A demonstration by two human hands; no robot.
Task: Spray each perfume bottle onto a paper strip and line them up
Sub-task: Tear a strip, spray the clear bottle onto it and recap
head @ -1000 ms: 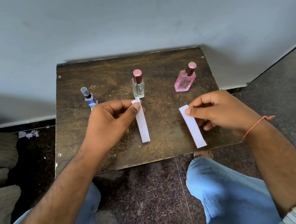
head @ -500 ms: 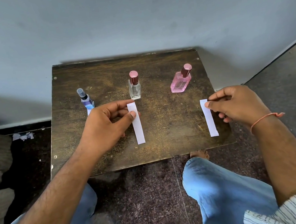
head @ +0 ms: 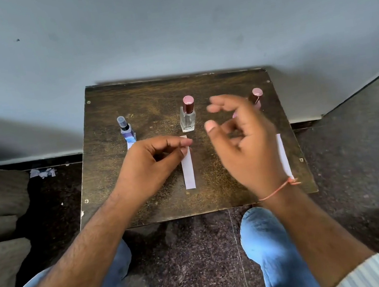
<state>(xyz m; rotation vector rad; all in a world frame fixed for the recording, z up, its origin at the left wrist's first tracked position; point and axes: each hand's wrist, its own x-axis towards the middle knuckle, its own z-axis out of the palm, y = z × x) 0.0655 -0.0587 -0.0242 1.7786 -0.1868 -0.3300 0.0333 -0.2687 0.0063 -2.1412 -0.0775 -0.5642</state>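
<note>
Left hand [head: 147,166] pinches the middle strip [head: 187,168] on the desk [head: 106,121]; right hand [head: 245,144] hovers, fingers loose, holding nothing

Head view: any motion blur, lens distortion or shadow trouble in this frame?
Head view: the right hand is smeared by motion blur, fingertips soft, and it hides most of the pink bottle; the left hand, pinching the middle strip, is sharp; the wide lens bows the wall-floor line; soft, even light, no glare, with a shadow on the wall at left.
</note>
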